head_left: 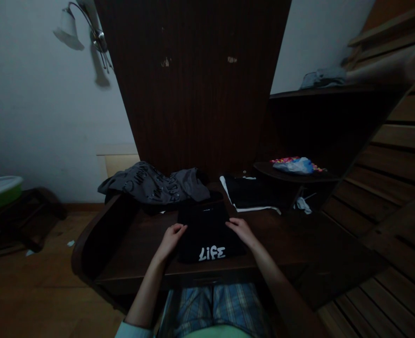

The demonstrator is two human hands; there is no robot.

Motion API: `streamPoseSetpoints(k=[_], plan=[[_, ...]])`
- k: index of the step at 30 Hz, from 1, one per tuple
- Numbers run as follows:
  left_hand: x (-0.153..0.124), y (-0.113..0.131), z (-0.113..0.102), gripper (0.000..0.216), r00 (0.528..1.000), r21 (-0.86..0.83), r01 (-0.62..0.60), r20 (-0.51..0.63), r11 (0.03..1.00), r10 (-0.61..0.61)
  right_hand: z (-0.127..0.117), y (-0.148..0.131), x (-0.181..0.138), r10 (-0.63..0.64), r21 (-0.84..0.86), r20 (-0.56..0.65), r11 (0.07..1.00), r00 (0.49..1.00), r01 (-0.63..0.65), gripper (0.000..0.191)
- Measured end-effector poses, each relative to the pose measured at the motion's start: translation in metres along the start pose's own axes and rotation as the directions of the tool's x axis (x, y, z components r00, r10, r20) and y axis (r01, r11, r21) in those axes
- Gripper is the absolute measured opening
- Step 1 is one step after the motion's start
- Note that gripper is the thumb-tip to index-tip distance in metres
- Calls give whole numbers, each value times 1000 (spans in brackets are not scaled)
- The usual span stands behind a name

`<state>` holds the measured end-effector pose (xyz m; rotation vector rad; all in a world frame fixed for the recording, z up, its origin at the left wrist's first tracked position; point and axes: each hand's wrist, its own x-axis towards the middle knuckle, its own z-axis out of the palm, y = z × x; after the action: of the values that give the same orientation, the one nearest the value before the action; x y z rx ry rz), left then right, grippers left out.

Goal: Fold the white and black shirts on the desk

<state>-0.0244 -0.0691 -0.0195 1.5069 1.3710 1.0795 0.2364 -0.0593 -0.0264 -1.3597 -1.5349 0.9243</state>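
A folded black T-shirt with white lettering near its front edge lies flat on the dark wooden tabletop. My left hand is at its left edge, thumb and fingers closed on the cloth. On the opposite side, my right hand pinches the right edge, fingers pointing inward. Behind the shirt, to the left, is a rumpled grey garment with dark print. A folded black and white stack of cloth lies behind and to the right, apart from both hands.
A raised curved side bounds the tabletop on the left. At the right, a small rounded shelf holds a plastic bag and colourful cloth. Slatted wood stands further right. A wall lamp hangs upper left.
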Motion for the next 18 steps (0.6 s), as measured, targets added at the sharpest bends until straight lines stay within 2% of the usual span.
streamPoseSetpoints(k=[5,10,14,18], plan=[[2,-1,1,39,998,-46,16,-67,999,-19,1,3,3,87,176,-12,981,996,-84,33],[5,-4,1,41,988,-11,15,-156,1000,-17,2,6,6,69,164,-91,985,993,-54,32],[7,-9,0,42,983,27,19,-183,999,-13,4,11,8,86,168,-145,984,986,-61,32],[6,-11,-1,37,970,79,-14,-240,997,33,7,13,7,95,149,-186,987,978,-67,33]])
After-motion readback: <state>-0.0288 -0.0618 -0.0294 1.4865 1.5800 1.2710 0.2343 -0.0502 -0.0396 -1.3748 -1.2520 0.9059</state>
